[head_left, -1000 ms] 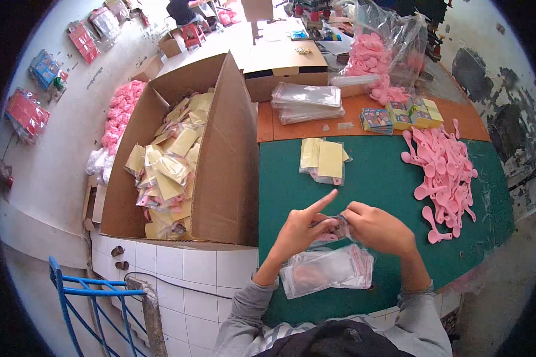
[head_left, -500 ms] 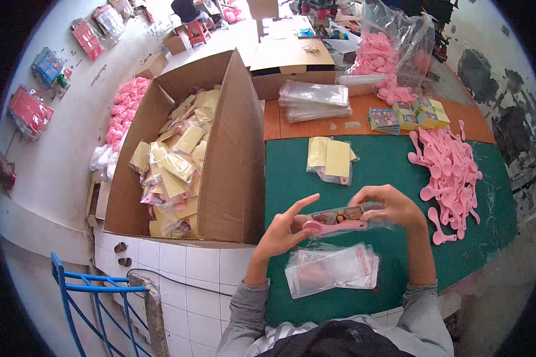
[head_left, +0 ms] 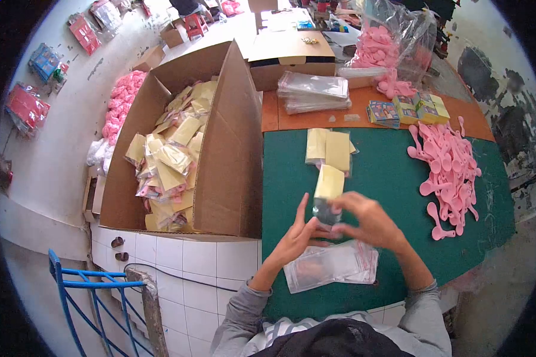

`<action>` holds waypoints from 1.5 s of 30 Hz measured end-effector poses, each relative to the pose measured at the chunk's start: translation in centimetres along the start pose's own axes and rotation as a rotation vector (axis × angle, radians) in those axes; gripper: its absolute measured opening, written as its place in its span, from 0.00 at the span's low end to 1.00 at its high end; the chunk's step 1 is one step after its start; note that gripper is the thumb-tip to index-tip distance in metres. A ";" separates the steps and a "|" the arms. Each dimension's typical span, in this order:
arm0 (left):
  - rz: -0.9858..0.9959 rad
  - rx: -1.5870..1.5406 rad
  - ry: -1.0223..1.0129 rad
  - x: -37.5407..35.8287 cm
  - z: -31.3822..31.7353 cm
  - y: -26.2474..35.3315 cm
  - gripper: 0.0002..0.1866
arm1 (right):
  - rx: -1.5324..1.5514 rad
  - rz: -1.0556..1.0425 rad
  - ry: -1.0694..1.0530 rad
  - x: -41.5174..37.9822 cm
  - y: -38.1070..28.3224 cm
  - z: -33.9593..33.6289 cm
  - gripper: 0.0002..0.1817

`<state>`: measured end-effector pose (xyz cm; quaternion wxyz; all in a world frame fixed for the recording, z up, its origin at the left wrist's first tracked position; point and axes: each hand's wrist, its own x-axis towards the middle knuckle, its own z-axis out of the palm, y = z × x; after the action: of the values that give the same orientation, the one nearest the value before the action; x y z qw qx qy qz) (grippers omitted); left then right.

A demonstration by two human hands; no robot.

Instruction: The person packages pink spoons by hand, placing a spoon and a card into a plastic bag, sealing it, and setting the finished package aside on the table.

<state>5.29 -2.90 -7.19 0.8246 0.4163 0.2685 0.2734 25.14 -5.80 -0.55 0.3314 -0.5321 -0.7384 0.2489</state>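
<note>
A clear plastic packet with a yellow card in it (head_left: 330,183) stands out over the green table top, its yellow face showing. My left hand (head_left: 296,239) grips its lower end, index finger stretched out alongside. At the packet's lower right edge is my right hand (head_left: 368,221), smeared by motion, its fingertips overlapping the plastic. Beneath both hands lies a loose pile of clear plastic bags (head_left: 330,268). Several finished-looking packets with yellow cards (head_left: 333,149) lie just beyond the held one.
Left of the table stands a large cardboard box (head_left: 229,154) full of yellow-card packets (head_left: 171,157). Pink spoons (head_left: 446,163) are heaped at the right. Stacked printed cards (head_left: 383,114) and more plastic bags (head_left: 313,92) sit at the back. A blue metal frame (head_left: 95,279) stands lower left.
The packet has turned from lying sideways, pink spoon and printed card showing, to pointing away from me with its yellow side up. Both hands have drawn closer together at its lower end.
</note>
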 end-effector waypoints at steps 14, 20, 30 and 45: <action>0.031 0.466 -0.036 -2.0 -1.2 -0.6 0.42 | 0.085 0.086 -0.119 -1.2 0.0 6.5 0.10; 0.172 0.545 -0.026 -2.5 -0.5 -0.9 0.44 | 0.116 0.055 -0.265 -0.7 -0.7 5.1 0.10; 0.083 0.559 0.111 -1.5 -0.4 -0.4 0.33 | 0.032 -0.246 -0.384 -3.1 -1.1 4.0 0.08; -0.079 0.372 0.047 -1.4 1.1 0.8 0.22 | -0.088 -0.135 -0.146 -4.9 -0.8 1.5 0.12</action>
<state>4.84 -4.04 -5.64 0.7369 0.5443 0.3498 0.1961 24.53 -10.68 -2.10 0.2691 -0.4754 -0.8050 0.2314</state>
